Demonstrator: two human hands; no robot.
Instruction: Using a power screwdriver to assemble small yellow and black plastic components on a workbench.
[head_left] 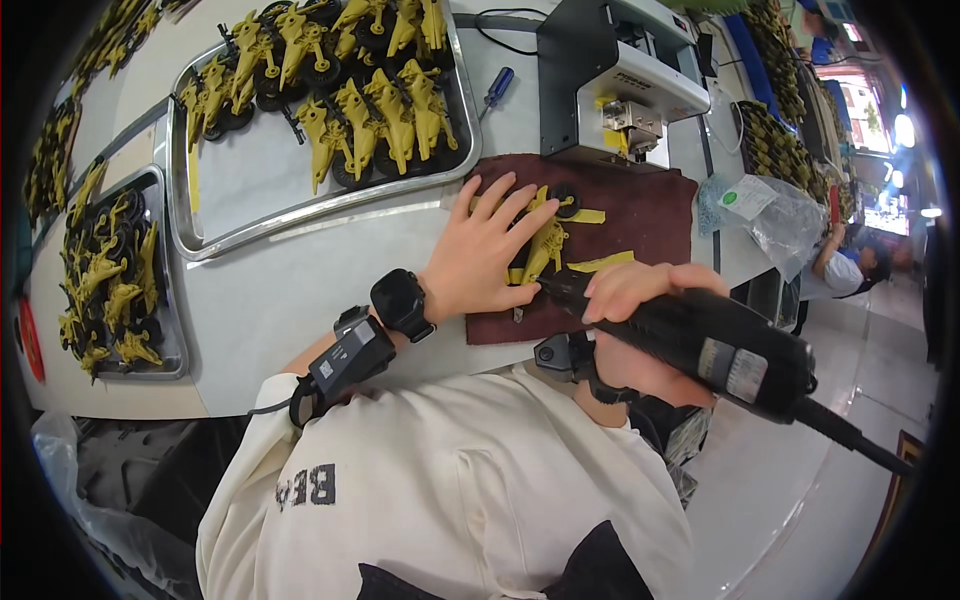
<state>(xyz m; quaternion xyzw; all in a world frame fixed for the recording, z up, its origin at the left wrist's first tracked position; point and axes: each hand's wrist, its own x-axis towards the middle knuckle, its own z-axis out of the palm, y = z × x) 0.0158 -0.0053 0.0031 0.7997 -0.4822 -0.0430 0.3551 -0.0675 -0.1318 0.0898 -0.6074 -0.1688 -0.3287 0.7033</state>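
On the dark red cloth [650, 215] lies a yellow toy motorcycle [546, 246] with a black wheel. My left hand [487, 240] rests over it with fingers spread and extended, hiding part of the toy. A corded black electric screwdriver [690, 340] is in my right hand [640, 300], fingers wrapped round its body. Its tip points left and meets the lower end of the toy, close to my left thumb; the exact contact is too small to make out. Strips of yellow tape [603, 261] lie just right of the toy.
A large metal tray [300, 215] of yellow toy motorcycles stands at upper left, a smaller filled tray [172, 300] farther left. Behind the cloth are a blue-handled screwdriver [499, 84] and a grey-black bench machine [620, 80]. A clear plastic bag [780, 220] lies right; beyond it sits another person [845, 268].
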